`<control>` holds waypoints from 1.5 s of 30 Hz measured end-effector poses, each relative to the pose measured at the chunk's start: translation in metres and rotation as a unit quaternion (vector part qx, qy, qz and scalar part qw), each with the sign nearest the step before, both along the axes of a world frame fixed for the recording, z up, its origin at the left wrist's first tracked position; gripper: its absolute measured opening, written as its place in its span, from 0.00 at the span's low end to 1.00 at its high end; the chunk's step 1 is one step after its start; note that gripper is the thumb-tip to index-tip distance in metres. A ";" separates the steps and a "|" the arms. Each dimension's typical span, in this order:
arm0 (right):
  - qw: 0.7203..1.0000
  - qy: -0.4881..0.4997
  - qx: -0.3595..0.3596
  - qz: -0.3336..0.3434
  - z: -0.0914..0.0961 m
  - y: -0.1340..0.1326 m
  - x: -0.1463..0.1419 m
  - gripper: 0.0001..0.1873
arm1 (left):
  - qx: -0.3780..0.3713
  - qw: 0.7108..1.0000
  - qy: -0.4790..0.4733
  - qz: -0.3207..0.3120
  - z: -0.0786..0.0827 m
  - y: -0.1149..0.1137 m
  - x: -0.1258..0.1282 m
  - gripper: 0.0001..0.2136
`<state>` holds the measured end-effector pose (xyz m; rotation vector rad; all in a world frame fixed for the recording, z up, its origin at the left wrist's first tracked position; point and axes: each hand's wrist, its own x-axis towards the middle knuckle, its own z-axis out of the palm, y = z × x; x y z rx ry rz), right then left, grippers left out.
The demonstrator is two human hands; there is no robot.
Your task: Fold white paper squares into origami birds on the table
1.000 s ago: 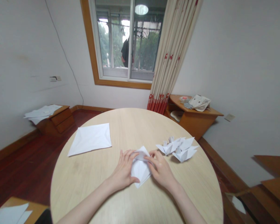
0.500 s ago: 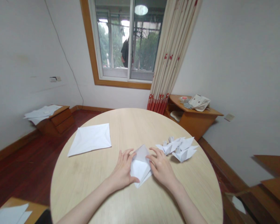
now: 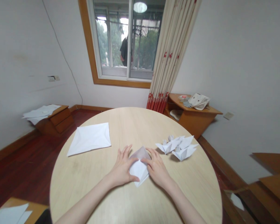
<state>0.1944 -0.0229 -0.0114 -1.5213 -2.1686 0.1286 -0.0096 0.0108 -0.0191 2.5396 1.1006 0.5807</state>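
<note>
A folded sheet of white paper [image 3: 138, 171] lies on the round table, its pointed flap facing away from me. My left hand [image 3: 122, 168] grips its left side, thumb low on the paper and index finger reaching to the middle. From the right, my right hand [image 3: 158, 169] holds the other edge, with a finger pressing near the centre of the fold. The fingertips of both hands nearly meet there. Beyond my right hand sits a small pile of folded paper pieces [image 3: 183, 151] with pointed ends.
A stack of flat white paper [image 3: 91, 139] rests on the left of the pale round table [image 3: 140, 121]. Behind the table stands a corner cabinet [image 3: 193, 119] with a cloth bag on top. More paper sheets [image 3: 10, 213] lie at lower left.
The fingertips of both hands have moved inward over the paper, from its side edges to the middle of the fold. The other papers have stayed in place.
</note>
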 end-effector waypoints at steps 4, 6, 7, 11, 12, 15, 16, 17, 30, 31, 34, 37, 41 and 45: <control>0.998 0.021 -0.059 -0.003 0.005 -0.001 -0.002 0.26 | -0.032 0.999 0.007 0.003 0.002 0.000 0.001 0.37; 0.997 0.030 -0.077 -0.001 0.006 -0.001 -0.003 0.26 | -0.044 0.999 0.007 -0.001 0.001 0.001 0.001 0.38; 0.996 0.035 -0.083 -0.002 0.007 -0.001 -0.004 0.27 | -0.048 0.999 0.006 -0.003 0.001 0.001 0.001 0.38; 0.995 0.050 -0.089 -0.009 0.006 -0.002 -0.005 0.25 | -0.063 0.998 0.000 -0.007 -0.002 0.003 0.001 0.39; 0.995 0.049 -0.088 -0.011 0.006 -0.002 -0.005 0.25 | -0.064 0.998 -0.002 -0.007 -0.002 0.003 0.001 0.39; 0.995 0.041 -0.090 -0.015 0.005 -0.002 -0.006 0.25 | -0.063 0.998 -0.002 -0.008 -0.002 0.004 0.002 0.39; 0.995 0.038 -0.092 -0.015 0.005 -0.002 -0.006 0.25 | -0.063 0.998 0.000 -0.008 -0.002 0.004 0.002 0.39; 0.995 0.036 -0.093 -0.016 0.005 -0.002 -0.006 0.25 | -0.065 0.998 0.002 -0.007 -0.002 0.004 0.002 0.39; 0.997 -0.030 -0.058 -0.046 0.012 -0.006 -0.009 0.19 | -0.025 0.999 0.040 0.022 0.005 0.000 0.003 0.38; 0.997 -0.036 -0.054 -0.048 0.013 -0.006 -0.009 0.19 | -0.019 0.998 0.046 0.026 0.007 -0.001 0.003 0.38; 0.996 -0.058 -0.043 -0.055 0.012 -0.007 -0.009 0.17 | 0.004 0.997 0.061 0.036 0.010 -0.003 0.004 0.39; 0.995 -0.080 -0.033 -0.059 0.011 -0.008 -0.009 0.16 | 0.028 0.996 0.068 0.044 0.012 -0.005 0.004 0.38; 0.993 -0.102 -0.020 -0.058 0.011 -0.008 -0.009 0.15 | 0.059 0.994 0.083 0.048 0.011 -0.006 0.002 0.38; 0.991 -0.118 -0.016 -0.054 0.014 -0.009 -0.009 0.15 | 0.090 0.989 0.104 0.046 0.012 -0.006 0.002 0.38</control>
